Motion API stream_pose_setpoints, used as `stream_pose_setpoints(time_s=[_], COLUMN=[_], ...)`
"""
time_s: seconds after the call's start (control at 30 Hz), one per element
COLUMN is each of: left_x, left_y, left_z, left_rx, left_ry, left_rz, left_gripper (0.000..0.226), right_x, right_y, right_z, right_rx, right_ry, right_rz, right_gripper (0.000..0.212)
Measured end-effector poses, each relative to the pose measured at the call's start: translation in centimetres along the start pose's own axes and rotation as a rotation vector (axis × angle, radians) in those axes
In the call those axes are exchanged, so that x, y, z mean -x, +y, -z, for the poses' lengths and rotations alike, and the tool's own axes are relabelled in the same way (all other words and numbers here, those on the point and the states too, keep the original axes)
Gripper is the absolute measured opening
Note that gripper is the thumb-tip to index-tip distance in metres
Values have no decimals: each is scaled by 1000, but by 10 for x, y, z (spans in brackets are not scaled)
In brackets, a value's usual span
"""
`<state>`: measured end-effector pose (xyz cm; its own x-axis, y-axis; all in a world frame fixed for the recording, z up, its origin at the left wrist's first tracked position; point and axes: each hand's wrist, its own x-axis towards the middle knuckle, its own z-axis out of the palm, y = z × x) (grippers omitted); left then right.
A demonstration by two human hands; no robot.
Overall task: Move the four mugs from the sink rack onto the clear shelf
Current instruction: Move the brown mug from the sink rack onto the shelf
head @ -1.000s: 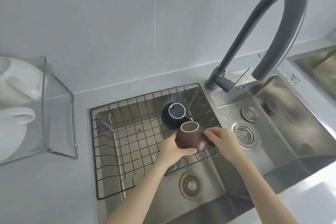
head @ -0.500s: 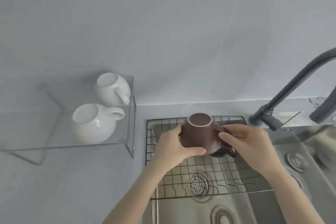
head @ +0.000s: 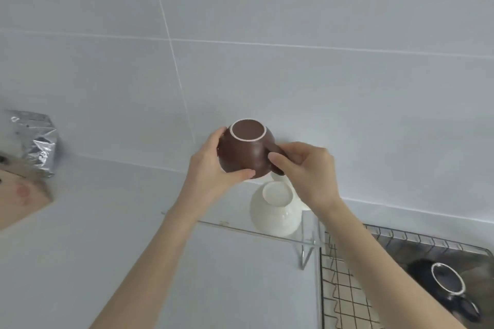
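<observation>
I hold a brown mug [head: 244,153] upside down, its pale-ringed base up, above the clear shelf [head: 235,227]. My left hand [head: 213,168] cups its body and my right hand [head: 307,171] pinches its handle. Below it on the shelf stands an upside-down white mug [head: 275,211]; a second white mug [head: 279,177] behind it is mostly hidden by the brown one. A black mug [head: 446,283] lies upside down in the wire sink rack [head: 344,291] at the lower right.
A crumpled silver foil bag [head: 37,141] and a brown cardboard box [head: 21,195] sit on the counter at the far left. The grey tiled wall [head: 267,75] runs close behind the shelf. The sink rack's edge borders the shelf's right leg.
Both hands have lifted the brown mug out of the sink rack and carried it left, to above the clear shelf. The view has swung left; the tap has left the frame.
</observation>
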<state>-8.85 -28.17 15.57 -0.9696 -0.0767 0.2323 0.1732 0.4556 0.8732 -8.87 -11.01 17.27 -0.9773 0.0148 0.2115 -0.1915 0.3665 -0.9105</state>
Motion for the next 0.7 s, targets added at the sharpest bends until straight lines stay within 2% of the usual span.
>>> stream_pose_setpoints(time_s=[0.1,0.27,0.4,0.7], left_x=[-18,-43,-58,-75], left_y=[-27,-78,-100,-113], left_z=[17,29,29,27], left_rx=[7,-56,-148,-208], left_ry=[35,-28,-45,-76], left_rz=[41,57,29,45], left_gripper=[84,72,78,69], right_x=[-15,-26,-30,-46], right_y=[6,21,34,53], right_z=[-48,-108,-129,-147], right_rx=[9,12,-54,-115], right_ry=[9,59,73,82], right_rz=[-28,-134,-223,-315], right_gripper=[21,14,19,18])
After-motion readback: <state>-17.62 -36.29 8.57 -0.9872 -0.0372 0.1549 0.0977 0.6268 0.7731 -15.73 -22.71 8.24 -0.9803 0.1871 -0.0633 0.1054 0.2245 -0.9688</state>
